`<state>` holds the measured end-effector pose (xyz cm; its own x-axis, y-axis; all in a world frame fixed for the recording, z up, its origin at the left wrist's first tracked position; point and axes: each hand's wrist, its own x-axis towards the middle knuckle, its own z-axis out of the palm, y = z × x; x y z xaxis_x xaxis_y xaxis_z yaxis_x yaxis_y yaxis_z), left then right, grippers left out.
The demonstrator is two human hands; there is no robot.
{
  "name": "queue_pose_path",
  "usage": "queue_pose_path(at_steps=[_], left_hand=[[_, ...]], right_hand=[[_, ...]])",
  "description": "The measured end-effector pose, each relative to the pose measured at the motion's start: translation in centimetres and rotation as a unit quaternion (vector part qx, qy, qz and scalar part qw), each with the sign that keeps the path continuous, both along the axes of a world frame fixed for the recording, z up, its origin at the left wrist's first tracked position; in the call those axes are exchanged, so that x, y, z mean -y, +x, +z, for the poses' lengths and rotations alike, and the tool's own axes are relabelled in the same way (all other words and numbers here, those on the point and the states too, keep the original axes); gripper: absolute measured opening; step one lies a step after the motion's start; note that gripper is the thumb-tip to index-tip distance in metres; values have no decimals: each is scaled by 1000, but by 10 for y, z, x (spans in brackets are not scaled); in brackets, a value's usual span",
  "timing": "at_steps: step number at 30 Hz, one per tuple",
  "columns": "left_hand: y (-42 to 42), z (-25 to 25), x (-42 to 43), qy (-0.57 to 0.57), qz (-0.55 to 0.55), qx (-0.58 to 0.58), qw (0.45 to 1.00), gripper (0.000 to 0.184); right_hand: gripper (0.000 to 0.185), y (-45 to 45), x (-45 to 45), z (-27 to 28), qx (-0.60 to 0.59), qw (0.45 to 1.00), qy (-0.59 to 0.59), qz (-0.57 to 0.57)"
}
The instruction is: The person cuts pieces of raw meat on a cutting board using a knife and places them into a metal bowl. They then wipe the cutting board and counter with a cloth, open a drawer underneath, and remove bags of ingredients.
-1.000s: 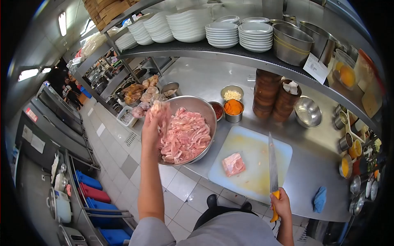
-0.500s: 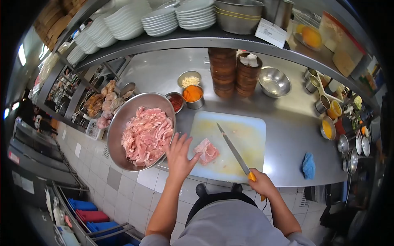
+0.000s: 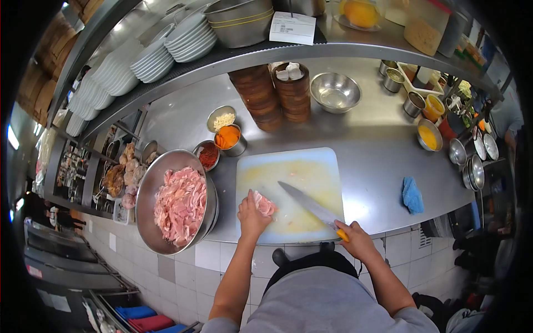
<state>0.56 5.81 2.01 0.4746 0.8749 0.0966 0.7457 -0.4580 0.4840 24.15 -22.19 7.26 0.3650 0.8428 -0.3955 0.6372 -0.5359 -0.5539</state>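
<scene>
A white cutting board (image 3: 311, 166) with yellowish stains lies at the front of the steel counter. On its left part is a piece of raw meat (image 3: 265, 205), with my left hand (image 3: 254, 218) against its left side, fingers close together. My right hand (image 3: 355, 240) is wrapped round the yellow handle of a large knife (image 3: 309, 203), whose blade points up and left over the board. Left of the board, a big steel bowl (image 3: 145, 188) holds a heap of sliced raw meat (image 3: 180, 205).
Small bowls of orange slices (image 3: 227, 137), red paste (image 3: 209, 155) and chopped garlic (image 3: 224, 119) stand behind the board. Farther back are brown stacked containers (image 3: 294, 100) and an empty steel bowl (image 3: 336, 93). A blue cloth (image 3: 412, 195) lies right. A shelf (image 3: 244, 55) with plates hangs above.
My left hand has left the big bowl and come down to the meat piece on the board. The knife tip has swung left over the board. The view has shifted right.
</scene>
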Motion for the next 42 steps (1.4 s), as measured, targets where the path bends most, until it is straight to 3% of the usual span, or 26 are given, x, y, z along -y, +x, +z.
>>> queue_pose_path(at_steps=[3,7,10,15,16,20,25,27,28,31,33,34,36,37,39,42], left_hand=[[-20,-19,-6,55,-57,81,994,112],[-33,-7,20,72,-18,189,979,116],[-36,15,35,97,0,207,973,121],[-32,28,38,130,-50,241,961,123],[-32,29,38,131,-48,241,960,123],[-22,34,33,70,-66,196,976,120],[19,27,25,30,-102,98,989,116],[34,16,19,21,-112,-13,993,114],[37,16,19,19,-117,-9,993,114],[35,16,9,-38,-125,-40,991,105],[30,7,0,-21,-130,34,991,71],[33,0,-4,-22,-134,34,990,71],[40,-6,-11,-9,-88,154,984,34],[44,-7,-9,-10,-92,155,984,34],[53,-11,-4,42,-80,124,988,17],[58,-16,2,109,-58,117,985,18]], right_hand=[[69,2,-1,2,5,998,41,-51],[67,8,-4,6,-16,988,114,-99],[64,9,-10,15,-44,987,137,-76],[60,3,-17,3,-142,982,112,58],[59,4,-22,14,-171,981,49,73],[57,10,-24,-12,-193,979,24,65],[50,-1,-41,-12,-104,993,8,-63],[41,-9,-50,0,-65,997,31,-41],[37,-14,-54,13,-51,998,24,-11],[30,-26,-58,21,-19,999,36,26],[28,-32,-58,26,-9,998,39,52],[28,-36,-60,29,-9,998,39,48],[27,-42,-63,35,-10,997,57,56],[27,-45,-63,36,-9,997,56,52],[23,-50,-63,37,1,995,75,69],[20,-53,-63,40,10,996,43,75]])
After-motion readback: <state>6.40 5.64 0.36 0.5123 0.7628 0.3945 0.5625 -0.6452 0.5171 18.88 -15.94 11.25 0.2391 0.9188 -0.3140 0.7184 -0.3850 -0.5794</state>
